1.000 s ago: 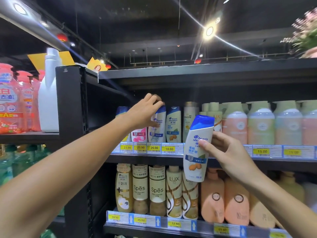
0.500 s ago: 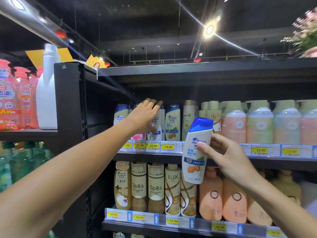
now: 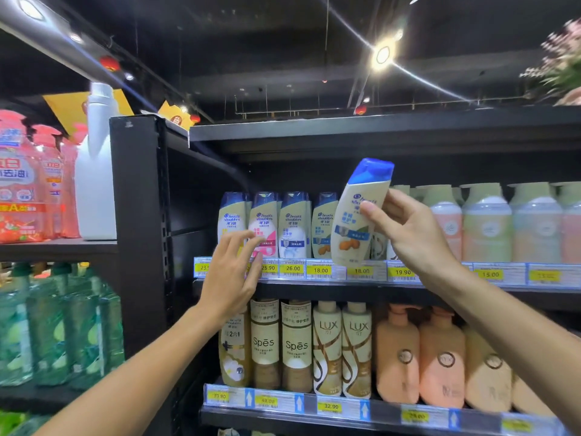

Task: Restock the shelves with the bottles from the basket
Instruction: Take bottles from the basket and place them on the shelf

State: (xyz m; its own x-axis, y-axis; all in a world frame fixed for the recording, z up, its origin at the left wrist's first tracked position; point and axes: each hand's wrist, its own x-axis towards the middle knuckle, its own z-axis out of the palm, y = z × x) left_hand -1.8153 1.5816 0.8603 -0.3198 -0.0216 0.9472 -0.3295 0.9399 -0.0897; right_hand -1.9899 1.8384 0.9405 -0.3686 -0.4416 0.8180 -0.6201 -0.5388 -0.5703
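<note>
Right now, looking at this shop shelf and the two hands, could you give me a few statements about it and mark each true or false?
1. The right hand holds a blue-capped Head & Shoulders bottle. True.
2. That bottle stands upright on the shelf. False: it is tilted and held in the air in front of the row.
3. The left hand grips a bottle. False: its fingers are spread and hold nothing, in front of the price tags.
4. Two LUX bottles stand on the shelf below. True.
5. The Spes bottles stand right of the LUX ones. False: they stand left of them.
</note>
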